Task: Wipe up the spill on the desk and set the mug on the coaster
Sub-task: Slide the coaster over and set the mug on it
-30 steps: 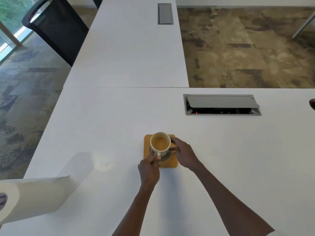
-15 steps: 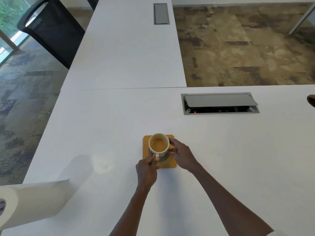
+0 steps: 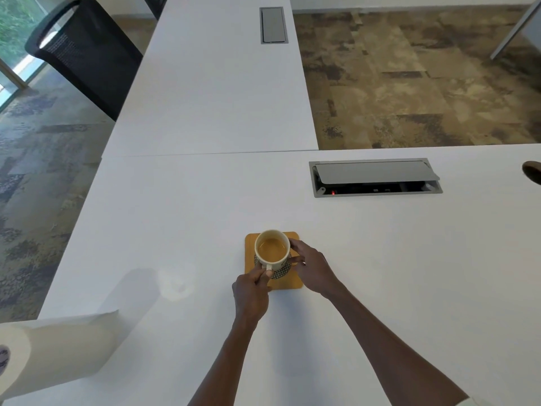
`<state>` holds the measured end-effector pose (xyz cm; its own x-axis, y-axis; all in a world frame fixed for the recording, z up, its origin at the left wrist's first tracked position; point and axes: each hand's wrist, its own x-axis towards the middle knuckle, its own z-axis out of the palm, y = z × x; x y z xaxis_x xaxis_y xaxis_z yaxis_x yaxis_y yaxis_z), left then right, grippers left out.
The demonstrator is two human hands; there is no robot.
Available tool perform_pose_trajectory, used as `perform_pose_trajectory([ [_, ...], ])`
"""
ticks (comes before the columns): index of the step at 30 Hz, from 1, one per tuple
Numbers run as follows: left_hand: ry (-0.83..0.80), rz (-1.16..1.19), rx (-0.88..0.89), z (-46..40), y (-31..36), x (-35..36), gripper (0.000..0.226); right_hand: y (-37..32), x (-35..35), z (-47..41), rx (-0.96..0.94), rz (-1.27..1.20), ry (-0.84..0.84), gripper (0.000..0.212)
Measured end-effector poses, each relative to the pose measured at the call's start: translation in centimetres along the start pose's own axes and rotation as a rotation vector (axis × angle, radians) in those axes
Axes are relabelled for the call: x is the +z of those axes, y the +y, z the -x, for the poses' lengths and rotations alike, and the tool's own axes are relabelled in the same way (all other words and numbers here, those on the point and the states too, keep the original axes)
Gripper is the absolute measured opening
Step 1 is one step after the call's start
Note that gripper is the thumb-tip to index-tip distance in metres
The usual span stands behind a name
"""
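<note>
A cream mug (image 3: 272,249) with brown liquid in it stands on a square orange-brown coaster (image 3: 289,284) near the middle of the white desk (image 3: 380,259). My left hand (image 3: 250,294) pinches the mug's handle from the near side. My right hand (image 3: 310,266) rests its fingertips against the mug's right side and the coaster. A faint pale ring-shaped mark (image 3: 174,284) lies on the desk to the left of the coaster.
A paper towel roll (image 3: 52,350) stands at the near left corner. A grey cable hatch (image 3: 374,177) with its lid ajar is set in the desk behind. A second desk (image 3: 210,83) extends away, with a black chair (image 3: 85,54) beside it. A dark object (image 3: 532,171) shows at the right edge.
Both hands stay on the mug over the coaster. The view has shifted slightly; the mug and hands have barely moved.
</note>
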<state>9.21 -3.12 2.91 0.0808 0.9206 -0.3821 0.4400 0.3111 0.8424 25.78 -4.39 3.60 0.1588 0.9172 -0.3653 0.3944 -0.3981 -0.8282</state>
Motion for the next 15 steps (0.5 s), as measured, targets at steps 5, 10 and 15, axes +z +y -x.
perform_pose_trajectory([
  [5, 0.006, 0.009, -0.002, -0.07, 0.10, -0.02, 0.023, 0.10, 0.08, -0.09, 0.011, -0.003, -0.002, 0.069],
  [10, -0.006, -0.019, 0.021, -0.31, -0.07, -0.28, 0.024, 0.12, 0.20, -0.01, 0.014, -0.017, 0.003, 0.067],
  [15, -0.006, -0.028, 0.014, -0.38, -0.28, -0.31, 0.020, 0.04, 0.29, 0.22, 0.014, -0.020, 0.009, 0.067],
])
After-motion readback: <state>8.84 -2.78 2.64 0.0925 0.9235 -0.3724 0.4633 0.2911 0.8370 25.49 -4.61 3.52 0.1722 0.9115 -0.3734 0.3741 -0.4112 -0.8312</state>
